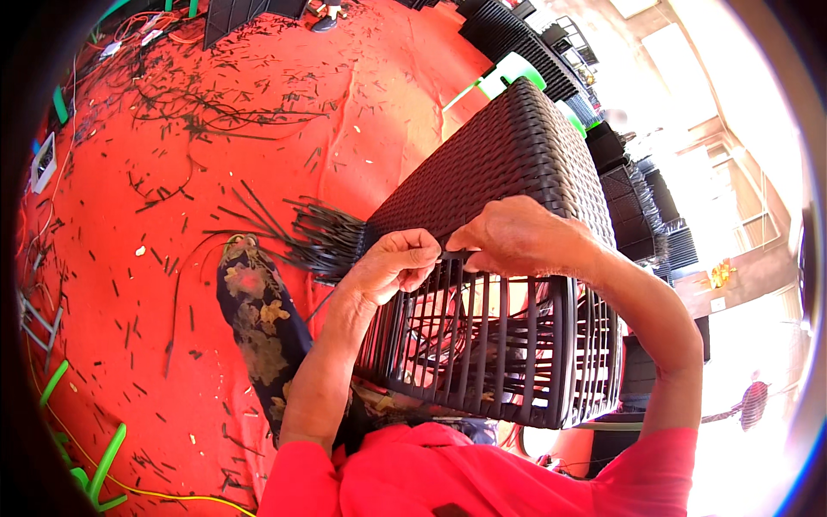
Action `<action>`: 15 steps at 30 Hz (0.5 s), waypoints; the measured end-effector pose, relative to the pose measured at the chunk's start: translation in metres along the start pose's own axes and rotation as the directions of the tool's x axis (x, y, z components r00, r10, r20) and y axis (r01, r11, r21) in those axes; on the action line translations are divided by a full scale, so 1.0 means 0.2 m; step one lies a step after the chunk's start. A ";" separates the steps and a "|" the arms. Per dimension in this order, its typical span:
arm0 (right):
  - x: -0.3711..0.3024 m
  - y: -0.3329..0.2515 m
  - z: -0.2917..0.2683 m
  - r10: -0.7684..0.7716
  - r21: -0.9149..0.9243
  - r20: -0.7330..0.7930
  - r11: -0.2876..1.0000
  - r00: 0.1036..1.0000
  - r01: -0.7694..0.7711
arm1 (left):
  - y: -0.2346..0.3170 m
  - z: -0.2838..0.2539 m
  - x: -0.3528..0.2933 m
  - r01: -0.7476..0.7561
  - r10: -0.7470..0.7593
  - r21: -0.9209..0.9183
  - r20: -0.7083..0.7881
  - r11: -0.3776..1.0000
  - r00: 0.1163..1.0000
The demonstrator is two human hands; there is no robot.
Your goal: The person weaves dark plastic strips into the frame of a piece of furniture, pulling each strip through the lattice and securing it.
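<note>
A large dark brown basket-like frame [482,155] leans before me, tightly woven over its far part. Upright dark strips [482,345] span the nearer part with gaps between them. My left hand [398,265] is closed in a pinch at the edge of the weave, with thumb and forefinger tips together. Just to its right my right hand [521,239] bends over the same edge, its fingers closed at the weave. A thin dark strip [451,255] shows between the two hands' fingertips. What lies under the right fingers is partly hidden.
A bundle of loose dark strips [323,233] hangs out left of the frame, close to my knee [258,302]. Strip scraps litter the red floor [258,164]. Stacked dark woven pieces [525,47] stand behind, and a green plastic thing [517,73] lies beyond the frame.
</note>
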State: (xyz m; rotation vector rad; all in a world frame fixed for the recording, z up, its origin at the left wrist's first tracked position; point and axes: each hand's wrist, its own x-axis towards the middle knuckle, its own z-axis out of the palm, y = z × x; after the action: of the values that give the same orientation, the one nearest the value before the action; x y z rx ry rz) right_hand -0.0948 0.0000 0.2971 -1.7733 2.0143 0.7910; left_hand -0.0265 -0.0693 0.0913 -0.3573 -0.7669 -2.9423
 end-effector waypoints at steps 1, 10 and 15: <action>0.02 0.00 0.00 0.009 0.044 0.026 0.999 1.000 -0.010 | 0.00 -0.01 0.00 -0.007 0.006 0.028 0.050 1.000 0.999; -0.01 0.06 -0.04 0.011 0.077 -0.092 0.997 0.996 -0.004 | -0.08 0.12 0.02 0.116 -0.116 0.055 -0.002 0.992 0.993; 0.03 0.09 -0.12 0.045 0.115 -0.029 0.992 0.999 -0.041 | -0.11 0.09 0.03 0.120 -0.115 0.134 -0.045 0.984 0.992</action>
State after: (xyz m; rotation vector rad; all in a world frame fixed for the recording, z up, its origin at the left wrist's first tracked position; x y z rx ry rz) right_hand -0.1110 -0.0188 0.3157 -1.6935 2.0806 0.6501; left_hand -0.0321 -0.0415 0.0986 -0.2543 -1.0117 -2.9719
